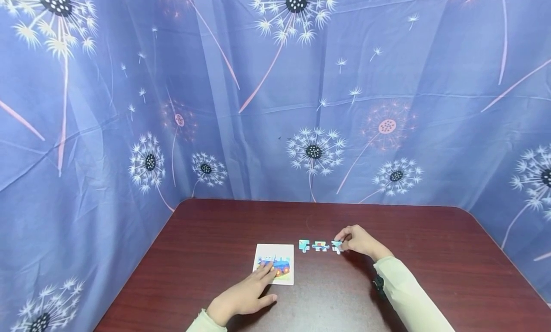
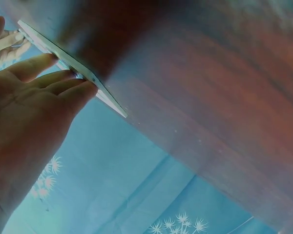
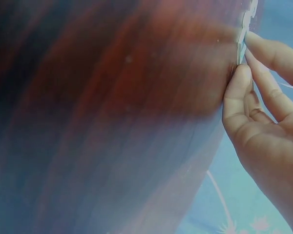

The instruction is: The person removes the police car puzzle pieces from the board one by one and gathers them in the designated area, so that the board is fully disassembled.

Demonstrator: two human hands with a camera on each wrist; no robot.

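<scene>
In the head view my left hand [image 1: 246, 293] lies with its fingers extended over a small white-bordered puzzle board [image 1: 275, 249] showing a blue vehicle with red wheels. The left wrist view shows those fingertips touching the face of the thin board [image 2: 112, 101]. To the board's right, my right hand [image 1: 361, 241] pinches a blue-and-white jigsaw piece [image 1: 336, 246] between thumb and fingers, at table level. Beside it lie a middle jigsaw piece [image 1: 320, 246] and a left jigsaw piece [image 1: 303, 245], in a row with small gaps. In the right wrist view the pinched piece [image 3: 241, 52] appears edge-on.
Everything rests on a dark red-brown wooden table [image 1: 215, 226] with rounded far corners. A blue curtain [image 1: 267, 155] with dandelion prints hangs behind the table and along both sides. A dark band [image 1: 379, 284] sits at the right wrist.
</scene>
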